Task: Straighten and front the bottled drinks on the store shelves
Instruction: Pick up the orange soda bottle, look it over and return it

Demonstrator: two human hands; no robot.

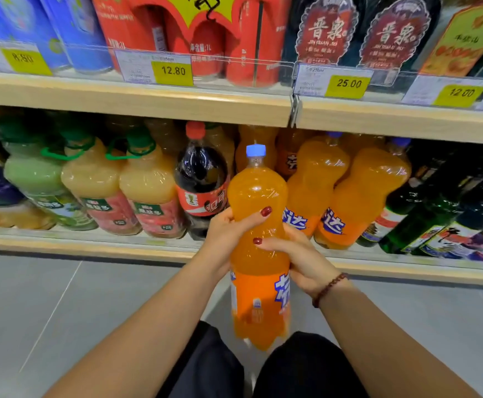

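Orange soda bottle is hanging upright in front of the lower shelf, off the board and over the person's knees. Left hand and right hand are both wrapping its narrow waist. It's full, so probably weighing a lot, with thin plastic likely flexing and slick. The waist is looking like the right hold. Matching orange bottles are standing just behind.

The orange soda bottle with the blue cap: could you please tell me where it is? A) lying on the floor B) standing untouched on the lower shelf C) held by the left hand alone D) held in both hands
D: the left hand and the right hand both grip the orange soda bottle at its waist, out in front of the lower shelf.
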